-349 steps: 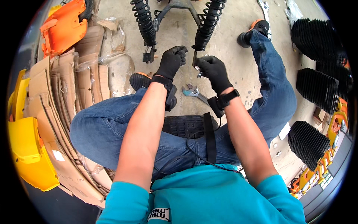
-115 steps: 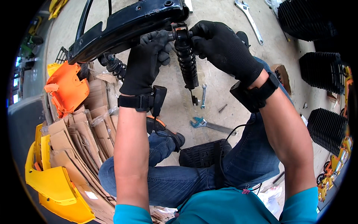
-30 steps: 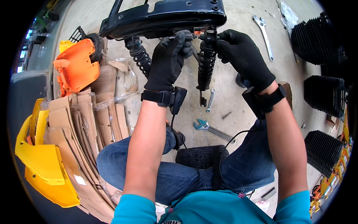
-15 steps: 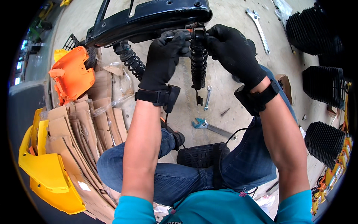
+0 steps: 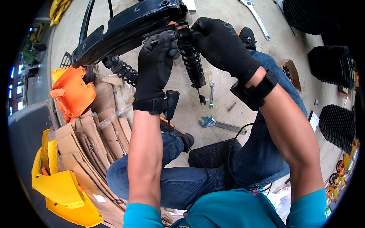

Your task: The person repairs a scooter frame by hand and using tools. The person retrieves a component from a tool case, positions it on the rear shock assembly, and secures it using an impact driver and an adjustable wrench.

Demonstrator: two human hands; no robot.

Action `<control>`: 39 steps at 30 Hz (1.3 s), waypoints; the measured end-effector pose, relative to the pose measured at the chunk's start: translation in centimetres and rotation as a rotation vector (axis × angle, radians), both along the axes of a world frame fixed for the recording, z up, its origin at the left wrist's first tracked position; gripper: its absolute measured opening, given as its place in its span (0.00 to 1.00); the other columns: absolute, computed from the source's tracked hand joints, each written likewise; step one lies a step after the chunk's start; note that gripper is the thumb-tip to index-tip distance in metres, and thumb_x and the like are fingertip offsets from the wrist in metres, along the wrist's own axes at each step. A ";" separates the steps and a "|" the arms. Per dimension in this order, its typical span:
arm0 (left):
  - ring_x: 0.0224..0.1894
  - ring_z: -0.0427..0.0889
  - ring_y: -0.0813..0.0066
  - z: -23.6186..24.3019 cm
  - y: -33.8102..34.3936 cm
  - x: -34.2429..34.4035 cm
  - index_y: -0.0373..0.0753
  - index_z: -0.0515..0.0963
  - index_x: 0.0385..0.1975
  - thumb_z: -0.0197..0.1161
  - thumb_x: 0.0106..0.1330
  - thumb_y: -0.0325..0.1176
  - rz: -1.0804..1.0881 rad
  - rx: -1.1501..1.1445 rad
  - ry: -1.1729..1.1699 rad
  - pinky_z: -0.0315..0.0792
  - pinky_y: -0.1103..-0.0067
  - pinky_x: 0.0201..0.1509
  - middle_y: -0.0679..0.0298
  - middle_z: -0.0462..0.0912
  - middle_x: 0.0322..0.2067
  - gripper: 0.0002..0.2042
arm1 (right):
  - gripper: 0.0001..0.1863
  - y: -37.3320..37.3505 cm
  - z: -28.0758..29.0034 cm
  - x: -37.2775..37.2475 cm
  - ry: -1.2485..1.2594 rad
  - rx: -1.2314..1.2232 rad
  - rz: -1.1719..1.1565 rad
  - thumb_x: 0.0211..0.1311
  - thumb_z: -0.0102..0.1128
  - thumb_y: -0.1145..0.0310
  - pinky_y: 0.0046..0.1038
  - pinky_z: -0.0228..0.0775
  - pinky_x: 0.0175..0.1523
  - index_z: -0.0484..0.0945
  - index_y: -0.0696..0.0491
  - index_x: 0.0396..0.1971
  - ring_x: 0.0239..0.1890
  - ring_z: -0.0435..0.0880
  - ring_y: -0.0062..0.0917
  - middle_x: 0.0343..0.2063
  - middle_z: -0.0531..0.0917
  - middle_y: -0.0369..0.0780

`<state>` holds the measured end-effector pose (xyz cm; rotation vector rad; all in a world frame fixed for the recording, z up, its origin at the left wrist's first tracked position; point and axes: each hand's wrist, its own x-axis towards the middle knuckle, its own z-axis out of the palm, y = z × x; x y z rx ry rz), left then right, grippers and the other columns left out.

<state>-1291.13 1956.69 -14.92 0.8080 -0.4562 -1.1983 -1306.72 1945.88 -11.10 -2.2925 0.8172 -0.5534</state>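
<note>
A black coil-spring shock absorber [image 5: 193, 64] hangs by its top eye from a dark metal frame [image 5: 127, 31]. My left hand [image 5: 156, 64], in a black glove, closes around a short grey metal cylinder [image 5: 173, 35] at the left side of that eye. On the right side my gloved right hand [image 5: 224, 47] presses its bent fingers against the eye; what they pinch there is hidden. A second shock absorber [image 5: 126, 72] hangs from the frame further left, partly behind my left wrist.
On the floor lie a combination wrench [image 5: 211, 95], a small pointed metal piece [image 5: 231, 106], an adjustable wrench [image 5: 224, 125] and a larger one [image 5: 258, 21]. Flattened cardboard [image 5: 85, 152], orange [image 5: 74, 93] and yellow panels [image 5: 66, 186] stand left; black ribbed stacks [image 5: 332, 70] stand right.
The view has shifted, so frame and hands appear higher and further left. The shock absorber now slants, its lower end toward the right. Both hands stay at its top eye.
</note>
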 end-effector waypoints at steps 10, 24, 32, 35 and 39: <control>0.33 0.74 0.81 1.1 0.1 0.8 0.32 0.73 0.52 0.55 0.73 0.31 0.018 0.129 -0.088 0.70 0.82 0.37 0.64 0.79 0.37 0.12 | 0.12 -0.2 0.6 -0.2 0.069 0.061 0.024 0.67 0.53 0.68 0.35 0.74 0.40 0.80 0.62 0.36 0.28 0.82 0.35 0.24 0.81 0.49; 0.31 0.69 0.81 1.0 0.9 1.8 0.32 0.71 0.51 0.52 0.74 0.31 -0.007 0.111 0.071 0.67 0.83 0.34 0.64 0.75 0.35 0.12 | 0.12 0.3 1.7 -0.1 0.161 0.066 -0.005 0.67 0.52 0.69 0.35 0.76 0.42 0.81 0.61 0.39 0.29 0.84 0.36 0.26 0.83 0.50; 0.38 0.71 0.81 -0.1 1.0 2.1 0.34 0.70 0.58 0.52 0.74 0.30 -0.130 -0.048 0.176 0.69 0.81 0.41 0.67 0.77 0.42 0.15 | 0.13 0.1 1.5 0.0 0.177 0.078 -0.008 0.69 0.53 0.67 0.35 0.75 0.41 0.80 0.61 0.41 0.29 0.83 0.36 0.27 0.82 0.49; 0.38 0.71 0.80 0.0 1.0 2.1 0.35 0.70 0.58 0.53 0.73 0.29 -0.166 -0.073 0.183 0.69 0.81 0.42 0.67 0.77 0.43 0.16 | 0.13 0.1 1.4 -0.1 0.178 0.046 -0.003 0.69 0.53 0.67 0.35 0.75 0.41 0.80 0.61 0.41 0.29 0.83 0.34 0.27 0.82 0.49; 0.39 0.71 0.80 0.1 0.9 2.0 0.36 0.70 0.58 0.54 0.73 0.30 -0.185 -0.057 0.144 0.69 0.80 0.42 0.66 0.78 0.44 0.16 | 0.13 0.1 1.4 0.0 0.198 0.063 -0.004 0.69 0.53 0.66 0.34 0.75 0.41 0.80 0.60 0.41 0.29 0.83 0.33 0.27 0.83 0.48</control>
